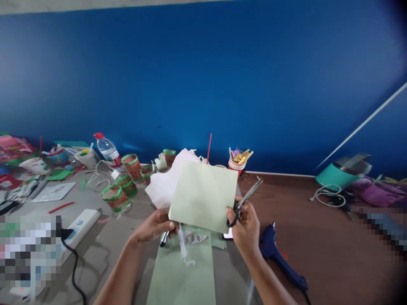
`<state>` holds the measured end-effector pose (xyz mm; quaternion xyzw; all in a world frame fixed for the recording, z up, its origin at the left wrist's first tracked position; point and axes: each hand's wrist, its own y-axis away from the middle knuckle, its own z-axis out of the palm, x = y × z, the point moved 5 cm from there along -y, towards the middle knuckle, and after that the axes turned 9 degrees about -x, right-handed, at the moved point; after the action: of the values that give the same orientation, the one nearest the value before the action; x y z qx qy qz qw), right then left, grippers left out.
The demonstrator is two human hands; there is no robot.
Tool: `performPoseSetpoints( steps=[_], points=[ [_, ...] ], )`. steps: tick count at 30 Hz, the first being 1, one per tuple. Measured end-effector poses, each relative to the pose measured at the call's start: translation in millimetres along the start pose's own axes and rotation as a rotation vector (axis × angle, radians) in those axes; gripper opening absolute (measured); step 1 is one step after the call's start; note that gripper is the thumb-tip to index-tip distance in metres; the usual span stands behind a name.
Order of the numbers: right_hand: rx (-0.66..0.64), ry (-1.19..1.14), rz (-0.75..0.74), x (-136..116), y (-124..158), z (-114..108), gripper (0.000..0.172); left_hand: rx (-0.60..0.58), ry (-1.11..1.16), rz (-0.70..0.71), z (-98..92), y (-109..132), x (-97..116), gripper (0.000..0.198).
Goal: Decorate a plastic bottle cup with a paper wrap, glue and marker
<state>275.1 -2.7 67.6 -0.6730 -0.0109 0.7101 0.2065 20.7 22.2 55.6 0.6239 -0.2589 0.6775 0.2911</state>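
A pale green sheet of paper (pixel 203 195) is held up in front of me between both hands. My left hand (pixel 160 226) pinches its lower left corner. At the lower right edge, my right hand (pixel 246 218) grips the paper together with black-handled scissors (pixel 249 195), whose blades point up and to the right. Beneath, a longer pale green strip (pixel 184 279) lies on the table with a clear glue stick (pixel 182 241) and paper scraps on it. A dark marker (pixel 164 238) rests under my left hand. White torn paper (pixel 168 178) stands behind the held sheet.
A blue glue gun (pixel 280 256) lies right of my right forearm. Brown cups with green rims (pixel 115 198), a water bottle (pixel 108 149) and a power strip (pixel 81 231) are on the left. A red-white cup (pixel 235 164) holds plastic cutlery. A teal appliance (pixel 340 173) stands far right.
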Motion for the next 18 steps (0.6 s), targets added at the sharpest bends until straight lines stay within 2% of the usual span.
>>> performPoseSetpoints(
  steps=[4,7,10,12,16,18],
  points=[
    [-0.065,-0.029,0.019,0,7,10,0.033,-0.008,0.059,0.119,8.9,-3,8,0.045],
    [-0.104,-0.044,0.046,-2,11,16,0.037,-0.109,0.102,0.156,25.1,-12,9,0.054],
    [-0.112,-0.078,0.069,-6,10,16,0.036,-0.152,0.141,0.180,38.3,-20,7,0.075],
    [-0.109,-0.119,0.092,-8,9,14,0.036,-0.152,0.168,0.167,44.4,-23,5,0.081],
    [-0.098,-0.223,0.120,-11,5,14,0.034,-0.181,0.242,0.174,54.1,-21,7,0.085],
    [-0.109,-0.251,0.120,-11,5,14,0.032,-0.180,0.259,0.198,55.5,-18,9,0.079]
  ],
)
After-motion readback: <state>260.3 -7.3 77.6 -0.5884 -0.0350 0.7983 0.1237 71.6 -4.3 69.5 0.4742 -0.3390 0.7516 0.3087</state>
